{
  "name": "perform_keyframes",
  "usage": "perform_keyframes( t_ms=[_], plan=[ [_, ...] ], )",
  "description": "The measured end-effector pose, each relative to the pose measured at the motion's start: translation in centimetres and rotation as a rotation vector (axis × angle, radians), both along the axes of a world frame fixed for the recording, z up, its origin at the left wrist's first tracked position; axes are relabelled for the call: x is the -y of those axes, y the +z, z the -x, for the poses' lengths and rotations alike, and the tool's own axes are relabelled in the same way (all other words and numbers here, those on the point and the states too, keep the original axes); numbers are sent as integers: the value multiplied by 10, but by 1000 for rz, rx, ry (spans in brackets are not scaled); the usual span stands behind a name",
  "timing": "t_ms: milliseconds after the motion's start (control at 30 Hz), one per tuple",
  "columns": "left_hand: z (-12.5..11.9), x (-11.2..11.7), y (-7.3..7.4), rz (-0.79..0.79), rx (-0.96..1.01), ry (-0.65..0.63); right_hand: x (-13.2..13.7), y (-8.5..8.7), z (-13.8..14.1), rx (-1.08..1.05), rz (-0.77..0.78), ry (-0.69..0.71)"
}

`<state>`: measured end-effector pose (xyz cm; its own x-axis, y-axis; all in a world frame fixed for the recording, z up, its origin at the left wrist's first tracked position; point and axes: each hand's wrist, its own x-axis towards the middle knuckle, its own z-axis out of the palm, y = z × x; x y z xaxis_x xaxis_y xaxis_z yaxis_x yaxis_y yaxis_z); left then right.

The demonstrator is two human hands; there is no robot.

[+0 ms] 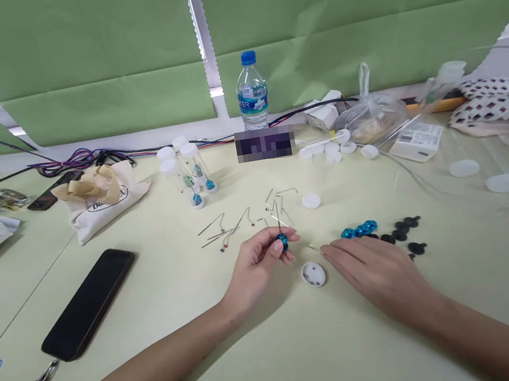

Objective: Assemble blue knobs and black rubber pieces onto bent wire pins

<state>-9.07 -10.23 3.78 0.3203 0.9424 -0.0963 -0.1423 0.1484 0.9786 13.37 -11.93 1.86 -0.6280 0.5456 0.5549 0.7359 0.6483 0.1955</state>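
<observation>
My left hand (pixel 264 250) is closed in a pinch around a shiny blue metallic knob (pixel 283 242), with a thin metal rod standing upright from its top. To its right, the closed fingers of my right hand (pixel 377 267) hold a thin metal pin (pixel 312 247) whose tip points toward the knob. Between the hands sits a round white cap (pixel 313 274) with a few small dark bits in it. Several blue metallic pieces (pixel 360 230) and black rubbery pieces (pixel 401 231) lie beyond my right hand. Bent thin metal rods (pixel 227 230) are scattered past my left hand.
Clear tubes (pixel 189 175) with white ends hold blue pieces. A black phone (pixel 89 303) and a cloth pouch (pixel 105 198) lie left. At the back stand a water bottle (pixel 253 94) and a plastic bag (pixel 373 117). White caps (pixel 504 183) and clear tubing lie right.
</observation>
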Motion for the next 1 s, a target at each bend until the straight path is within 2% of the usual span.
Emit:
perform_keyframes(
  t_ms=[233, 533, 700, 800, 833, 1000],
  plan=[
    [-2, 2, -1, -14, -11, 28, -1, -1, 0, 12, 5, -12],
    [0, 1, -2, 94, 148, -86, -2, -7, -1, 59, 71, -60],
    [1, 0, -3, 132, 234, -98, -11, 3, -8, -2, 46, -135],
    [1, 0, -3, 149, 260, -100, -29, 18, -38, -43, 63, -229],
    [1, 1, -2, 157, 266, -100, -36, 23, -53, -63, 113, -244],
    [0, 2, -2, 165, 297, -98, -66, 38, -141, -39, 280, -92]
  ],
)
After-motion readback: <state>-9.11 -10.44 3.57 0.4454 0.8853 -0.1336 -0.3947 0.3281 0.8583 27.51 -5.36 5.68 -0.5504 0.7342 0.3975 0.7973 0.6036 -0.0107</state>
